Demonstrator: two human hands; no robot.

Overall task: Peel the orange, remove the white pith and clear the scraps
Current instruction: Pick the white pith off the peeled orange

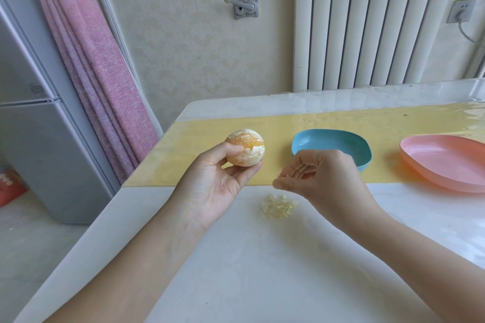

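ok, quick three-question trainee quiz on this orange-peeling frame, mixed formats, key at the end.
1. Multiple choice: what holds the orange? A) the left hand B) the right hand C) neither, it rests on the table
2. True or false: the pith scraps lie inside the blue dish.
3. Fill in: the pink dish sits on the person's ___ side of the blue dish.

Key
1. A. The left hand grips it above the table.
2. False. They lie in a small pile on the white table, just below the right hand.
3. right
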